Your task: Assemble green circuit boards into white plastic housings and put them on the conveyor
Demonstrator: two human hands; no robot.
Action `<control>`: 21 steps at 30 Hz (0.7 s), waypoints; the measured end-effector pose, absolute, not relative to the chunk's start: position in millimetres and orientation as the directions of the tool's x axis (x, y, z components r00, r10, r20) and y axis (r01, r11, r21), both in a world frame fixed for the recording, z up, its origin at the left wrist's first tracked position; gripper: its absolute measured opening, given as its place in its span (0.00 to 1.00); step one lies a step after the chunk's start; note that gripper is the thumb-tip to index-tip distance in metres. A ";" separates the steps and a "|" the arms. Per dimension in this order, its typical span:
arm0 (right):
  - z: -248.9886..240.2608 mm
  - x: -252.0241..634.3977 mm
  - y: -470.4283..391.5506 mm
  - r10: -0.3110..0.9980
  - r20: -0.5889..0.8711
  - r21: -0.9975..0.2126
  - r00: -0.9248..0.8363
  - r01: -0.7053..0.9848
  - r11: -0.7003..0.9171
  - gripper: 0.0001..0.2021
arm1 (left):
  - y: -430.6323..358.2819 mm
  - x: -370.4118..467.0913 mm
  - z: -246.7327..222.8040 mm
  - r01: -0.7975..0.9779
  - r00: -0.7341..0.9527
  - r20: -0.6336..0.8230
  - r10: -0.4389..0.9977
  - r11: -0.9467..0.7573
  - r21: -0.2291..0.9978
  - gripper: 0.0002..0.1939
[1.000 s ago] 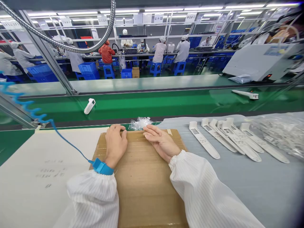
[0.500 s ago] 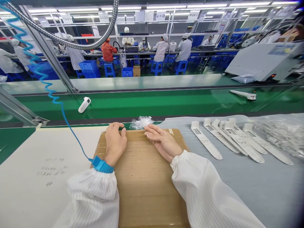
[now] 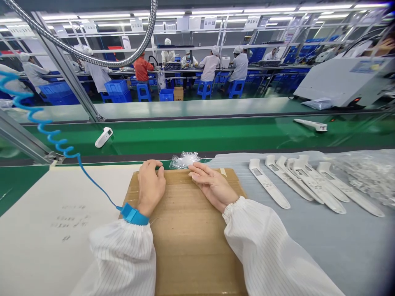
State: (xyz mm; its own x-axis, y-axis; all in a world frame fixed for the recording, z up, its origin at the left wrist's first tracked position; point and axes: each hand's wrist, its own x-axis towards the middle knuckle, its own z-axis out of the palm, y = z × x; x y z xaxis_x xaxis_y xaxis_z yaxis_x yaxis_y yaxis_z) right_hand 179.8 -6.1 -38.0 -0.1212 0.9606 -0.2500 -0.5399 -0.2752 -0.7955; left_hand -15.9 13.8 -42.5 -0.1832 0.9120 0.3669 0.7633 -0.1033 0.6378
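Both hands rest on a flat brown cardboard box (image 3: 191, 242) in front of me. My left hand (image 3: 151, 185) lies near its far left edge, fingers bent slightly over that edge, thumb apart, holding nothing. A blue wrist strap (image 3: 134, 214) circles that wrist, with a coiled blue cord (image 3: 52, 131) running from it. My right hand (image 3: 212, 185) lies on its side toward the far right, fingers stretched out and palm turned inward, also without anything in it. Crumpled clear plastic (image 3: 185, 160) sits just beyond the right fingertips, behind the box.
Several white handheld device shells (image 3: 304, 179) lie on a grey sheet (image 3: 324, 246) at right, beside a heap of clear-bagged parts (image 3: 370, 172). White paper (image 3: 37, 197) covers the left. On the green conveyor belt (image 3: 160, 135) lie two white devices. People work at a bench beyond.
My hands stay in the same place on the box. The white devices on the green belt have shifted slightly left, and the coiled blue cord has swung left and lower.
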 end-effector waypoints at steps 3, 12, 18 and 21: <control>-37.8 179.8 -6.2 0.960 -0.249 -0.793 -0.126 -0.543 -0.277 0.21 | 14.1 -16.0 -42.9 0.765 -0.176 0.366 0.914 -0.107 0.635 0.07; -39.1 180.8 -5.6 0.960 -0.249 -0.795 -0.125 -0.539 -0.276 0.21 | 14.6 -16.2 -43.9 0.765 -0.191 0.377 0.906 -0.103 0.636 0.07; -37.8 180.3 -5.9 0.958 -0.260 -0.790 -0.121 -0.543 -0.283 0.22 | 14.5 -16.0 -43.0 0.765 -0.184 0.373 0.909 -0.106 0.636 0.07; -37.5 180.1 -5.7 0.959 -0.258 -0.786 -0.119 -0.550 -0.280 0.22 | 14.0 -15.6 -42.0 0.770 -0.185 0.369 0.911 -0.099 0.631 0.07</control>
